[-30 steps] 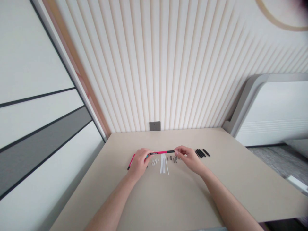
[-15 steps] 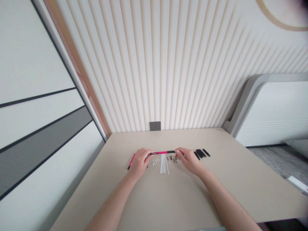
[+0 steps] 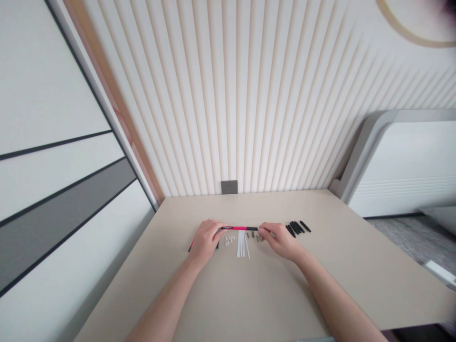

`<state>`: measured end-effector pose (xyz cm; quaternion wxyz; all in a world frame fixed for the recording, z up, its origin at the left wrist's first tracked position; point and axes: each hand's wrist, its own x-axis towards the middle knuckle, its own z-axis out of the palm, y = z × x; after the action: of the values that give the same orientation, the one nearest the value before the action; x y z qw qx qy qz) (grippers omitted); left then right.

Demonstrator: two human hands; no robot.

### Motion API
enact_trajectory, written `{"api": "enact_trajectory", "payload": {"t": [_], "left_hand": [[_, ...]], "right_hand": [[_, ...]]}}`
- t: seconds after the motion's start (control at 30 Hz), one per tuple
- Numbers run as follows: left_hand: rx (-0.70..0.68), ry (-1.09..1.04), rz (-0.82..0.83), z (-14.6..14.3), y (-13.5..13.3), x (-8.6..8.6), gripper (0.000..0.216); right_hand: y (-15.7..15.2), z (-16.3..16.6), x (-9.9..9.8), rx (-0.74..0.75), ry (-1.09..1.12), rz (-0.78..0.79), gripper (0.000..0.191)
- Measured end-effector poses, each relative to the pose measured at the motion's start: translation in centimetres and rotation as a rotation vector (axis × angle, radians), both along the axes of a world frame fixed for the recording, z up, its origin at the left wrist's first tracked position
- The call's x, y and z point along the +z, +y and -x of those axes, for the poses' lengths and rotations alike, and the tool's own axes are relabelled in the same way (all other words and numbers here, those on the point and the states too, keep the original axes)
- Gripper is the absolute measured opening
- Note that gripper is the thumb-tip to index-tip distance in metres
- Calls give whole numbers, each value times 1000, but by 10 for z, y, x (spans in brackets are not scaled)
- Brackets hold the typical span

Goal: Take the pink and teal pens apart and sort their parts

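A pink and black pen [image 3: 240,228] is held level above the table, spanning both hands. My left hand [image 3: 204,240] is closed around its left end. At its right end, the thumb and fingers of my right hand [image 3: 280,239] are pinched together on the pen's tip; any small part between them is too small to make out. Below the pen lie several thin white sticks [image 3: 241,246], small white pieces [image 3: 229,239] to their left and small grey pieces [image 3: 252,234] to their right. Another pink and black pen [image 3: 191,245] is partly hidden behind my left hand.
Several black pen caps or tubes [image 3: 298,227] lie right of my right hand on the beige table [image 3: 245,294]. A ribbed white wall [image 3: 228,95] with a dark socket [image 3: 229,187] rises at the table's back edge. A white cabinet [image 3: 53,213] stands at left.
The pen has dropped very slightly at its right end, and my right fingers sit a touch lower on it. My left hand keeps its hold almost unchanged.
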<state>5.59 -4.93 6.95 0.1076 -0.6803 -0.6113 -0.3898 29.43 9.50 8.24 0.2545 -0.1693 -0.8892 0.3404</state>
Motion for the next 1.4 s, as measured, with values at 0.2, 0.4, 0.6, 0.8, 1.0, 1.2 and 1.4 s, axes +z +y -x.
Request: {"api": "enact_trajectory", "payload": {"t": [0.2,0.4,0.6,0.8,1.0,1.2,1.4], "left_hand": [[14,4,6,0,0,-1,8],[21,1,35,-5,-1,-1,8],[6,-6,86,-18,-1,-1,10],[-57,-4,119,-26,-2,-3,12],[-113,5,173,-31,-3,-1,13],[-143,3,198,-33,-3,0,9],[-143,-41,215,-45,2,-7,9]], "right_hand": [[0,2,-3,-67,64,94,31],[1,5,-7,-140,153,197,33],[-1,12,-17,-109,346,489,36],[-12,22,-19,-8,316,579,35],[-13,23,-11,-24,355,595,37],[-11,25,-15,-20,368,651,36],[-26,29,-10,128,318,646,33]]}}
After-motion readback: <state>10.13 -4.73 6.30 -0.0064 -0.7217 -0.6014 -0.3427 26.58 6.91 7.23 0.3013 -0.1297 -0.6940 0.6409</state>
